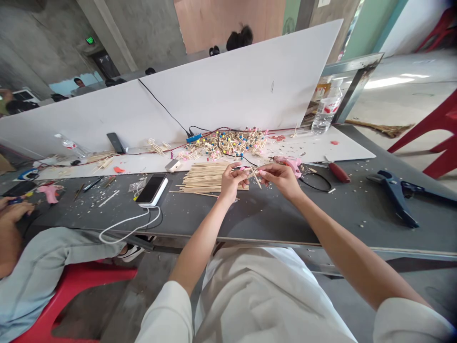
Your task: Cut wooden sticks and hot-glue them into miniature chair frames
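Note:
Short wooden sticks [257, 181], crossed over each other, are held in front of me above the table. My left hand [232, 182] pinches them from the left, its fingers curled. From the other side my right hand [280, 179] grips the same sticks between thumb and fingertips. How the sticks join is too small to make out. Just behind my left hand lies a pile of long thin wooden sticks [202, 177]. A pink glue gun [293, 166] rests beyond my right hand, partly covered by it.
A heap of short sticks with coloured balls [235, 143] lies by the white board [228, 90]. To the right are a red-handled tool [339, 172], blue cutters [396, 195] and a water bottle [326, 110]. A phone [152, 189] with a white cable and a co-worker's hand [17, 209] are left.

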Tool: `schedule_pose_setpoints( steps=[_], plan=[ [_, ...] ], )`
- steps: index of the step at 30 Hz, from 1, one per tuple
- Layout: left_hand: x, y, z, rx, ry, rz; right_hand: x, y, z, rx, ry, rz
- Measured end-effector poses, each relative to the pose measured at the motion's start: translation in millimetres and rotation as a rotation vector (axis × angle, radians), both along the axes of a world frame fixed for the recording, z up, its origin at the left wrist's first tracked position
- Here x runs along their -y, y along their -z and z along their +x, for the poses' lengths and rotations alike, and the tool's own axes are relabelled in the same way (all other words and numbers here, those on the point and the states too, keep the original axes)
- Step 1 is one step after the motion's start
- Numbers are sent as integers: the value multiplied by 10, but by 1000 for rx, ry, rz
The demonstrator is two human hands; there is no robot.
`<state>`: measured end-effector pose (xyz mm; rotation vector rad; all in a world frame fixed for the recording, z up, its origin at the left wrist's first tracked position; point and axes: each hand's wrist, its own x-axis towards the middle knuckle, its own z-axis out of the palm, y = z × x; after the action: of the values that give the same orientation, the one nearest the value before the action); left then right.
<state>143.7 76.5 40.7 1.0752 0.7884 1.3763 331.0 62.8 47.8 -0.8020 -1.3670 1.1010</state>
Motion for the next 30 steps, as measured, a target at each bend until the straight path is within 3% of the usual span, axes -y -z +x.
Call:
schedule_pose_setpoints(
  steps=[6, 17, 30],
  plan=[
    [10, -28, 4, 9, 0, -33, -20, 24, 23, -58, -22, -61],
    [9, -73, -29, 18, 100, -79, 25, 27, 8, -32, -37, 41],
    [-29, 5, -44, 56, 190, -95, 66, -14, -14, -24, -75, 30]
  ],
)
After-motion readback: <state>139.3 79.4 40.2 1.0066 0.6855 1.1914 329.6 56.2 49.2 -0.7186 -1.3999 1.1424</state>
